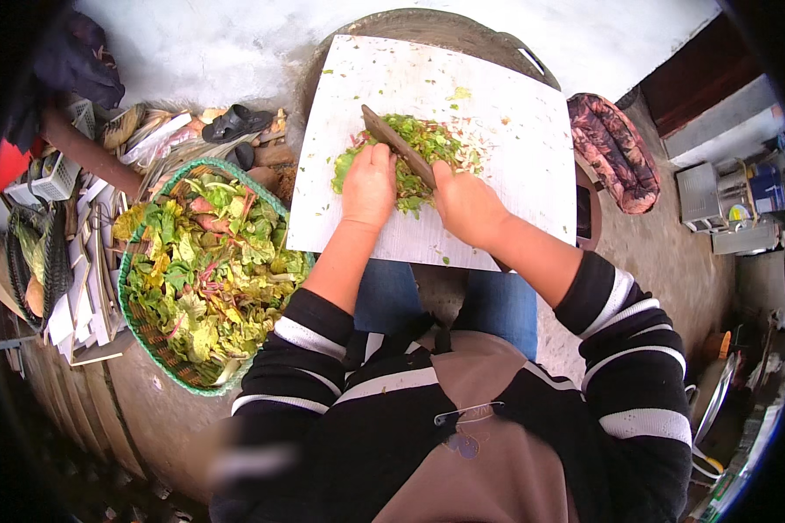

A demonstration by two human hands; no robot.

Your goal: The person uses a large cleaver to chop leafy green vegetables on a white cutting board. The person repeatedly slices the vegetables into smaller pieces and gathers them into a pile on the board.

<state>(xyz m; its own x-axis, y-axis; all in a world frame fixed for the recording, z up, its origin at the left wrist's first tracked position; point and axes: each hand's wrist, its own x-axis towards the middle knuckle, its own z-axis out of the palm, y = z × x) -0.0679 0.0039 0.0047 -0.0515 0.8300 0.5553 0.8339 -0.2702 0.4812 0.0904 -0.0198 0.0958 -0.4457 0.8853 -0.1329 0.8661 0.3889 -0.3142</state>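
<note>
My right hand (468, 206) grips the handle end of a dark-bladed kitchen knife (396, 144). Its blade slants up and left across a heap of chopped leafy greens (415, 186). Close against the blade's left side, my left hand (369, 185) presses down on the greens with its fingers bent. Uncut leaves (345, 168) stick out to the left of that hand. Under everything lies a white board (530, 150) strewn with leaf bits and pale, reddish stem pieces. The knife's handle is mostly hidden in my right fist.
A green-rimmed woven basket (125, 287) full of leafy greens (216, 274) stands left of the board. A large round tub (425, 26) lies beneath it. Black slippers (235, 124), wooden strips (95, 274) and a mesh bag (39, 261) lie at left; a patterned cushioned item (615, 153) is right.
</note>
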